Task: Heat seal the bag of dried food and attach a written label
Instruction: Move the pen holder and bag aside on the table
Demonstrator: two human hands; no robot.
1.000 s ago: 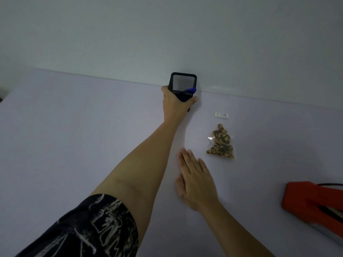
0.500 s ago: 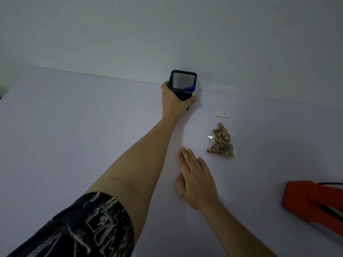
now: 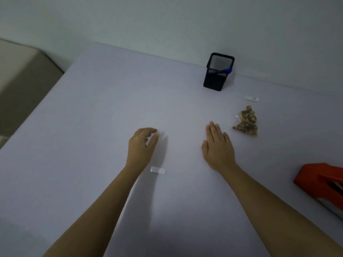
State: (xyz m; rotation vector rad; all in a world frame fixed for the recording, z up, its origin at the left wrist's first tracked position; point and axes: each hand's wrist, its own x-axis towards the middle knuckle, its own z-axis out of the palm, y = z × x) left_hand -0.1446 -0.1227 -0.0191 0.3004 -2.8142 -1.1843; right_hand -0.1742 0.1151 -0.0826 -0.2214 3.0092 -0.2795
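Head view of the bench (image 3: 92, 164); both hands are shown empty. The left hand (image 3: 141, 147) is seen at frame centre, its grip loosely apart with fingers curled above the surface and nothing held; the right hand (image 3: 218, 147) lies flat, palm down, fingers spread on the bench. The bag (image 3: 246, 121) of dried food is placed at right of centre, just beyond and to the right of the right hand's fingertips, its long axis running up-frame, narrow end uppermost; the right hand is judged the nearer. A label (image 3: 251, 98) lies above the bag; a second strip (image 3: 158, 170) lies just beside the left wrist, lower centre. The sealer (image 3: 319, 180) is cut by the right edge; the holder (image 3: 219, 71), with a pen (image 3: 226, 70) across its rim, stands at upper right.
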